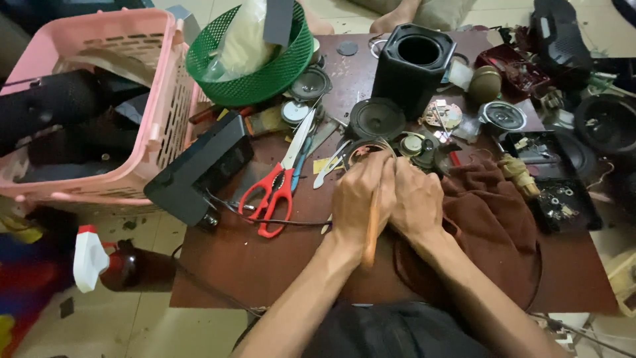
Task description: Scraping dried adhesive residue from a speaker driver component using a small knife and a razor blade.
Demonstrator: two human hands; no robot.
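Wooden stick (pixel 371 229) gripped in closed left hand (pixel 358 199).

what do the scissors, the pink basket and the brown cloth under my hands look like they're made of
Scissors: bright, shiny blades, likely steel; glossy red handles look plastic. Pink basket: moulded plastic, judging by its slotted lattice walls and matte sheen. Brown cloth: soft woven fabric, dull and creased into folds.

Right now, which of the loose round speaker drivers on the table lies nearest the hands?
The black-coned speaker driver, just left of the black box. The silver-rimmed driver and the one by the green basket lie farther off.
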